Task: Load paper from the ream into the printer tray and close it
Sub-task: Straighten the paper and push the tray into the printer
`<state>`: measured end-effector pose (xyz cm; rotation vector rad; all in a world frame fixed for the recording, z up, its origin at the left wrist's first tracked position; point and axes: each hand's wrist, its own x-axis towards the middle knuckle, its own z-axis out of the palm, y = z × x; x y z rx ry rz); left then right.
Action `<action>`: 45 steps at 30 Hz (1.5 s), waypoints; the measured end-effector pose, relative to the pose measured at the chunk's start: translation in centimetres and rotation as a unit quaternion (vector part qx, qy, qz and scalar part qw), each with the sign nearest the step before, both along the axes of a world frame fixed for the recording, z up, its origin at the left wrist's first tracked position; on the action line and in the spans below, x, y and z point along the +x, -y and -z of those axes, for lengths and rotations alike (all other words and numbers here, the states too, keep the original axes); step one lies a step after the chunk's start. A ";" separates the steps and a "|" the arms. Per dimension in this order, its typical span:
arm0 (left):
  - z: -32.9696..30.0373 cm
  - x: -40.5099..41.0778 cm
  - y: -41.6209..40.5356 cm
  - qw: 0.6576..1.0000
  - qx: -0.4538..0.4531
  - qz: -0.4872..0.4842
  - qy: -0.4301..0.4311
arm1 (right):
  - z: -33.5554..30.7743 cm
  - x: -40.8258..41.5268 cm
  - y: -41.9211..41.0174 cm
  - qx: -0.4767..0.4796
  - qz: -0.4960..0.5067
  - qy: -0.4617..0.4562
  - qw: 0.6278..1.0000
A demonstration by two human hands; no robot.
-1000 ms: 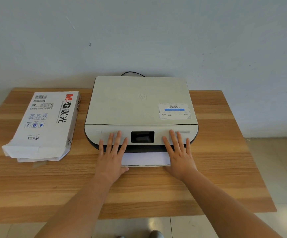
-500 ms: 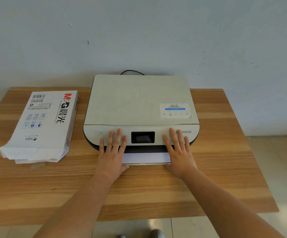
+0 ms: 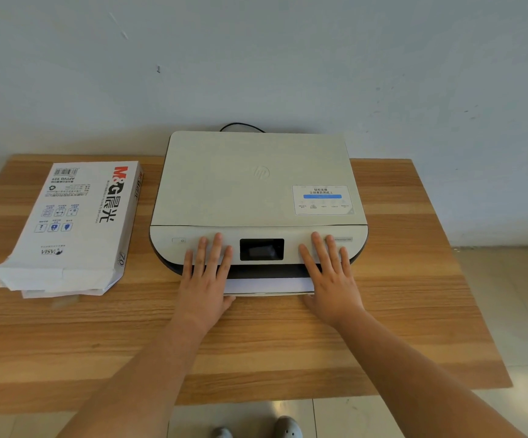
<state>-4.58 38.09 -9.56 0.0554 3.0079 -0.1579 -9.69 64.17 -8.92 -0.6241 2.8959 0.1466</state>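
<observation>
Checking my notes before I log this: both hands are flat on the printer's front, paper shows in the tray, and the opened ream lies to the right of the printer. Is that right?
One detail is off. In the head view the opened ream lies to the left of the printer, not the right. The left hand and right hand do lie flat on its front, with paper showing in the tray.

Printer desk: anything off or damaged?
The ream on the printer's left has its near end torn open, wrapper crumpled and sheets poking out unevenly. The paper tray sticks out slightly between the left hand and right hand.
</observation>
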 end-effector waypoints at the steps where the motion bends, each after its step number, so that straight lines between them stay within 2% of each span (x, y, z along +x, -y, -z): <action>1: 0.1 0.0 0.0 1.000 0.002 0.000 -0.003 | 0.0 0.0 0.0 -0.001 0.001 -0.002 1.000; 15: 0.9 0.0 0.2 1.000 0.012 0.007 -0.023 | 0.7 0.0 0.1 -0.012 0.009 -0.019 1.000; 45: 2.9 -0.4 0.5 0.996 0.012 0.015 -0.090 | 3.7 -0.5 0.1 -0.056 0.012 -0.125 0.990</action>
